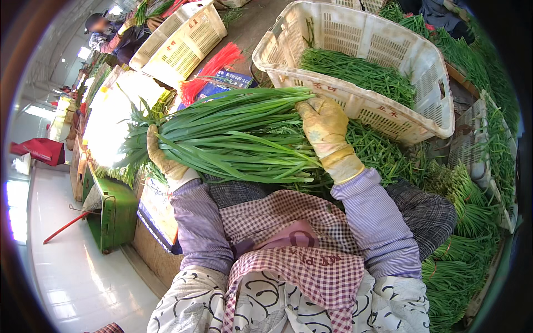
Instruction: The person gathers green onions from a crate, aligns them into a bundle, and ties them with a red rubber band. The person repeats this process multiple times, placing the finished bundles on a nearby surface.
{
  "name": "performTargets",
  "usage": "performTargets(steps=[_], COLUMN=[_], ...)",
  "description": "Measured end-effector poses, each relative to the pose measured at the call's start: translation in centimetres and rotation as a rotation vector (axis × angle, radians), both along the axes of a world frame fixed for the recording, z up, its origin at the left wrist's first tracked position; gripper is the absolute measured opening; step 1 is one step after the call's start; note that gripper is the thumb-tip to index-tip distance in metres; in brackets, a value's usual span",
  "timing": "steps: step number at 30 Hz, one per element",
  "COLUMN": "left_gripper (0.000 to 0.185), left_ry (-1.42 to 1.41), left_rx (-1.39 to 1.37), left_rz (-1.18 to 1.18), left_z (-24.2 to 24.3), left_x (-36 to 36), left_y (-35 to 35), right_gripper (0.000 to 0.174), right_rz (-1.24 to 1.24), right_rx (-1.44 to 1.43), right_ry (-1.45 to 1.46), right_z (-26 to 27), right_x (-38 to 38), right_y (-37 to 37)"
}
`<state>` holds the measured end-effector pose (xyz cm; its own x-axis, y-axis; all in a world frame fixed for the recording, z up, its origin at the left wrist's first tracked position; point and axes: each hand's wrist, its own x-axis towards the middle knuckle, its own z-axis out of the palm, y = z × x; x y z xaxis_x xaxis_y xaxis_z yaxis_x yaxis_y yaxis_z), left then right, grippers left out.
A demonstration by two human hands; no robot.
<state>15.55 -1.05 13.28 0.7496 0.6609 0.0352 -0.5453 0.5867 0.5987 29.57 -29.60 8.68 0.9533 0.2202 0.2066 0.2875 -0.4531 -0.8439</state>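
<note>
A large loose bundle of long green garlic chives [233, 133] lies crosswise above my lap, stretched between my two gloved hands. My left hand [164, 156], in a stained pale glove, holds the leafy end, its thumb up over the leaves. The other end is gripped by my right hand [327, 133], in a yellowed glove, with the fingers curled over the stalks. More loose chives [374, 150] lie under and beyond my right hand. Part of the left fingers is hidden beneath the leaves.
A white plastic crate [354, 91] holding chives stands ahead. Red ties [212, 73] lie left of it, near another crate [183, 45]. Tied chive bundles [462, 266] are stacked at right. A green crate [112, 216] stands at left. A co-worker [114, 37] sits at upper left, another person [441, 18] at upper right.
</note>
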Motion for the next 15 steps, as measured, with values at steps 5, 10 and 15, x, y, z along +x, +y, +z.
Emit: performTargets(steps=[5, 10, 15], left_gripper=[0.022, 0.022, 0.025], left_ry=[0.007, 0.037, 0.034], left_rx=[0.017, 0.009, 0.048], left_rz=[0.011, 0.07, 0.097], left_z=[0.0, 0.1, 0.7], left_x=[-0.1, 0.1, 0.5], left_y=[0.3, 0.0, -0.8], right_gripper=[0.034, 0.06, 0.054], right_rz=[-0.146, 0.142, 0.446], right_rx=[0.096, -0.617, -0.13], right_ry=[-0.057, 0.341, 0.113], right_z=[-1.0, 1.3, 3.7], right_x=[1.5, 1.9, -1.5], right_y=[-5.1, -10.6, -8.2])
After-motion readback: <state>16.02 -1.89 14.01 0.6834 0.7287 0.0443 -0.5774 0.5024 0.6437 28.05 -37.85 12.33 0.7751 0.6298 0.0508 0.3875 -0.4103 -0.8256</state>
